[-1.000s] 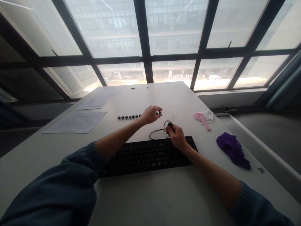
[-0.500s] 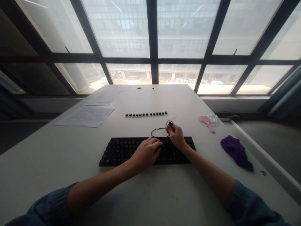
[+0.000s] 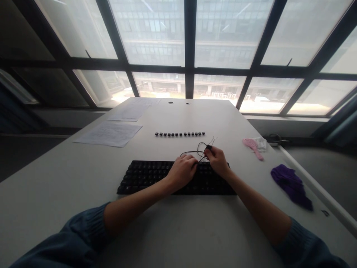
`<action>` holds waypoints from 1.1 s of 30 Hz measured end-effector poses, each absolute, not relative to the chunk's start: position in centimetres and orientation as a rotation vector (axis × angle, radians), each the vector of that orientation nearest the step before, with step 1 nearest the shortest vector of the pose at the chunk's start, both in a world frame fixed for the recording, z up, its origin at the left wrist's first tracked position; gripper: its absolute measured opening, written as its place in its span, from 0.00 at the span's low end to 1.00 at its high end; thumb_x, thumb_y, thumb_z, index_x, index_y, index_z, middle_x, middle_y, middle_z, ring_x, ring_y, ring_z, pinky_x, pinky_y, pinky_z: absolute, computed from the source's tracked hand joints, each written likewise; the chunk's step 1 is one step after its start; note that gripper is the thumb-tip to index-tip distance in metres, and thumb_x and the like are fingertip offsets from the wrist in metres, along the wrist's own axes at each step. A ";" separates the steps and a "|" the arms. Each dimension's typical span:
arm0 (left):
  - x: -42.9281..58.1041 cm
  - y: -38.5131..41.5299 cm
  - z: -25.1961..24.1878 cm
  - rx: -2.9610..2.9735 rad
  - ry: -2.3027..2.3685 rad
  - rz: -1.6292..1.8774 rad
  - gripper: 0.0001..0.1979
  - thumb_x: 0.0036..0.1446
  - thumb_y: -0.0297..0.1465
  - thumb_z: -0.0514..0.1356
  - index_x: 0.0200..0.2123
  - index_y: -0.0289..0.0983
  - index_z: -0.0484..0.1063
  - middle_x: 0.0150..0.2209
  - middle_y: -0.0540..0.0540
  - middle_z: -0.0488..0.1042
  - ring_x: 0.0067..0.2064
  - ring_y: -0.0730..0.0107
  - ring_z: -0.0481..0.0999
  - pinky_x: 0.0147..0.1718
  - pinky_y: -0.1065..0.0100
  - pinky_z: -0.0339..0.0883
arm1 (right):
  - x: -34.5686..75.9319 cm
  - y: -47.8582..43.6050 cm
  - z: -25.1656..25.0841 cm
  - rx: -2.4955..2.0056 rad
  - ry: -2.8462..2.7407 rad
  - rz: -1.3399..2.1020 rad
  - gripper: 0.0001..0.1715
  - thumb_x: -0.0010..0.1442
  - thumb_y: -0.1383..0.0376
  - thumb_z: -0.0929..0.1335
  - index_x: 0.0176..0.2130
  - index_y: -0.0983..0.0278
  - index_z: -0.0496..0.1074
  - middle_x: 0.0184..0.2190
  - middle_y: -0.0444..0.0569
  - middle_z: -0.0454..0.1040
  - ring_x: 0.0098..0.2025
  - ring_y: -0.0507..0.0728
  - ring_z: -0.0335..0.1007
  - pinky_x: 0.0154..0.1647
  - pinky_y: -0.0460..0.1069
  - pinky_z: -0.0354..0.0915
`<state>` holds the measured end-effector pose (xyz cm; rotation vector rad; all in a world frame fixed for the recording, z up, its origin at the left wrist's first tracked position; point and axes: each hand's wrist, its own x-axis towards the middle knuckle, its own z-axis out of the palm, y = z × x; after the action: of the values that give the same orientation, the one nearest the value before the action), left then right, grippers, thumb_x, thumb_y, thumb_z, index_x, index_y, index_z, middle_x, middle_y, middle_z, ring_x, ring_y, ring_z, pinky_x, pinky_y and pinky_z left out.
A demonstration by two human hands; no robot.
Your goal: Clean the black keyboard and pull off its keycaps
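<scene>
A black keyboard (image 3: 150, 173) lies across the white table in front of me. My left hand (image 3: 182, 171) is over its middle, fingers bent together, the tips pinched at a thin black cable (image 3: 189, 151) by the keyboard's back edge. Close by on the right, my right hand (image 3: 217, 160) is raised over the keyboard's back right part. It grips the black handle of a wire keycap puller (image 3: 208, 147), whose thin wire prongs point up and away. The cable loops behind both hands. Beyond it stands a row of several black keycaps (image 3: 180, 134).
Printed paper sheets (image 3: 110, 133) lie at the left. To the right are a pink hairbrush (image 3: 253, 148) on a clear plastic wrapper (image 3: 262, 143), a purple cloth (image 3: 291, 186) and a small dark item (image 3: 325, 213) near the table's edge. Large windows stand behind the table.
My left hand has moved off the keys, up and to the right toward the cable and my right hand. The right hand keeps its hold on the puller. The whole view has shifted slightly.
</scene>
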<state>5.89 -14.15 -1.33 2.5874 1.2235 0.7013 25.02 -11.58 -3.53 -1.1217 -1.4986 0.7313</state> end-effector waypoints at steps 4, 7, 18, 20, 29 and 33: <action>6.0 -13.8 -1.8 2.584 1.202 0.720 0.09 0.65 0.27 0.56 0.42 0.37 0.77 0.43 0.43 0.77 0.49 0.57 0.72 0.52 0.57 0.68 | 24.9 -11.9 -3.8 -1.151 -1.654 0.625 0.16 0.65 0.58 0.65 0.28 0.63 0.68 0.24 0.45 0.68 0.28 0.54 0.61 0.29 0.49 0.57; 5.9 -13.9 -2.2 2.578 1.193 0.762 0.09 0.65 0.27 0.55 0.43 0.38 0.76 0.43 0.43 0.77 0.49 0.57 0.72 0.52 0.56 0.68 | 24.7 -11.9 -3.8 -1.163 -1.710 0.589 0.16 0.65 0.58 0.64 0.27 0.62 0.66 0.23 0.44 0.66 0.27 0.54 0.59 0.29 0.49 0.56; 5.9 -14.0 -2.4 2.582 1.183 0.782 0.10 0.65 0.27 0.55 0.45 0.38 0.75 0.45 0.43 0.76 0.51 0.57 0.71 0.55 0.55 0.67 | 24.8 -11.8 -3.8 -1.130 -1.772 0.649 0.16 0.65 0.59 0.64 0.27 0.62 0.65 0.24 0.44 0.66 0.29 0.54 0.60 0.31 0.49 0.56; 5.8 -14.0 -2.5 2.585 1.179 0.781 0.10 0.65 0.27 0.55 0.45 0.38 0.75 0.45 0.43 0.76 0.51 0.57 0.71 0.55 0.55 0.67 | 24.8 -11.8 -3.8 -1.128 -1.780 0.652 0.16 0.65 0.59 0.63 0.27 0.62 0.65 0.25 0.44 0.66 0.29 0.54 0.60 0.31 0.49 0.56; 5.8 -14.0 -2.5 2.587 1.170 0.783 0.10 0.66 0.27 0.55 0.46 0.37 0.75 0.45 0.43 0.77 0.51 0.56 0.71 0.55 0.54 0.67 | 24.9 -11.7 -3.6 -1.123 -1.790 0.683 0.15 0.65 0.59 0.63 0.28 0.62 0.65 0.25 0.43 0.67 0.30 0.54 0.60 0.32 0.49 0.57; 5.8 -14.0 -2.5 2.587 1.175 0.784 0.10 0.65 0.27 0.55 0.45 0.38 0.75 0.45 0.43 0.77 0.51 0.57 0.71 0.54 0.54 0.68 | 24.7 -12.0 -3.4 -1.127 -1.861 0.640 0.14 0.63 0.62 0.63 0.26 0.61 0.63 0.25 0.44 0.66 0.29 0.54 0.59 0.32 0.49 0.56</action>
<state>5.83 -14.00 -2.47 2.5867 1.1749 0.7838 24.74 -12.01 -3.44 -1.1274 -1.8605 0.6400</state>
